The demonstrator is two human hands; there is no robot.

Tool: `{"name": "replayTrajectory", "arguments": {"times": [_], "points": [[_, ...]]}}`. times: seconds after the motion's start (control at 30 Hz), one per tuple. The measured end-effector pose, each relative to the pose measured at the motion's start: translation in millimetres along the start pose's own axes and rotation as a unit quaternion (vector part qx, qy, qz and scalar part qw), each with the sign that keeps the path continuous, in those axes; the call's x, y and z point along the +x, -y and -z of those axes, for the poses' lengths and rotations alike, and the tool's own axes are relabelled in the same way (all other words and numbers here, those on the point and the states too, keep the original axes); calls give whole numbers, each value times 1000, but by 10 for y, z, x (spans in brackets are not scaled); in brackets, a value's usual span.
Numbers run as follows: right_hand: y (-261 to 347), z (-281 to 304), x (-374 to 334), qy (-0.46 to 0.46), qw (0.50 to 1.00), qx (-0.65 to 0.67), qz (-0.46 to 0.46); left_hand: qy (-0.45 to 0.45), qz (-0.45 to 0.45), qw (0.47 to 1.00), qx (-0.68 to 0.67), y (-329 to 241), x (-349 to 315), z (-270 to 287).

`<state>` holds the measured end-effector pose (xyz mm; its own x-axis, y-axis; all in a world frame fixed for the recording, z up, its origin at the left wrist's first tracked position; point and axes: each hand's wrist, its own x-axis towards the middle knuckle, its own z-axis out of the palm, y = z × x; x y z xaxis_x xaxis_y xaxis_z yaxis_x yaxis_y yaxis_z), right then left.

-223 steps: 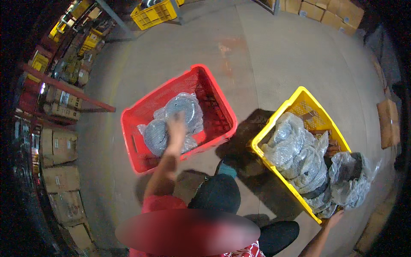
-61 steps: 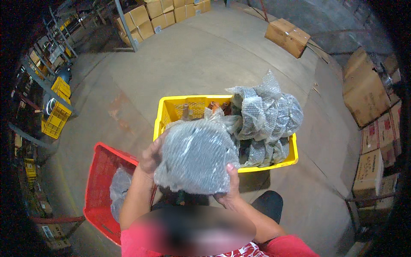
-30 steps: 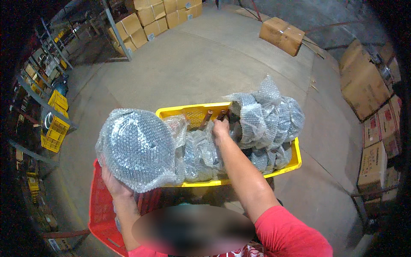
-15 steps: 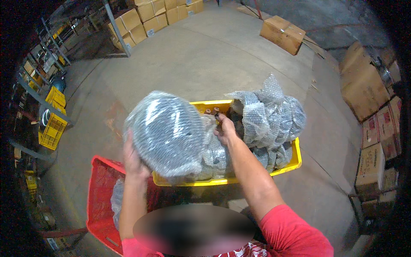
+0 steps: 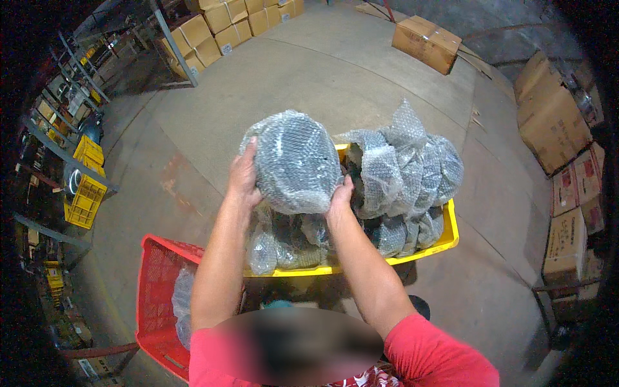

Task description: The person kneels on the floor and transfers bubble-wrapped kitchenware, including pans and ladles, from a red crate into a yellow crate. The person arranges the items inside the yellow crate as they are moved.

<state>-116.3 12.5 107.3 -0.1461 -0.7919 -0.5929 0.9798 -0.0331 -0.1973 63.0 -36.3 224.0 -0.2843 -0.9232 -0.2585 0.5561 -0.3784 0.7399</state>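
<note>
Head view | left hand (image 5: 244,180) + right hand (image 5: 339,197) clamp wrapped bundle (image 5: 294,161) above yellow crate (image 5: 450,227) | other bundles (image 5: 407,174) already inside | red crate (image 5: 153,290) unemptied

A bundle (image 5: 293,161) is between left hand (image 5: 244,177) and right hand (image 5: 340,197), above the heaped crate (image 5: 451,226), with another crate (image 5: 155,284) to the near left.

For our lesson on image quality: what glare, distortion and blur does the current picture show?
Head view: glints speckle the bubble-wrapped bundle; head view: the yellow crate bows along its near edge, corners go black; head view: a blurred oval covers the lower middle.
</note>
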Motion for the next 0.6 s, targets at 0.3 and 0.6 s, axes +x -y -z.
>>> {"name": "replayTrajectory", "arguments": {"times": [0.3, 0.6], "points": [[559, 707, -1568, 12, 952, -282, 115, -103, -82, 950, 283, 696, 45, -744], [2529, 1209, -1677, -306, 391, -791, 357, -103, -177, 918, 340, 763, -122, -942]]}}
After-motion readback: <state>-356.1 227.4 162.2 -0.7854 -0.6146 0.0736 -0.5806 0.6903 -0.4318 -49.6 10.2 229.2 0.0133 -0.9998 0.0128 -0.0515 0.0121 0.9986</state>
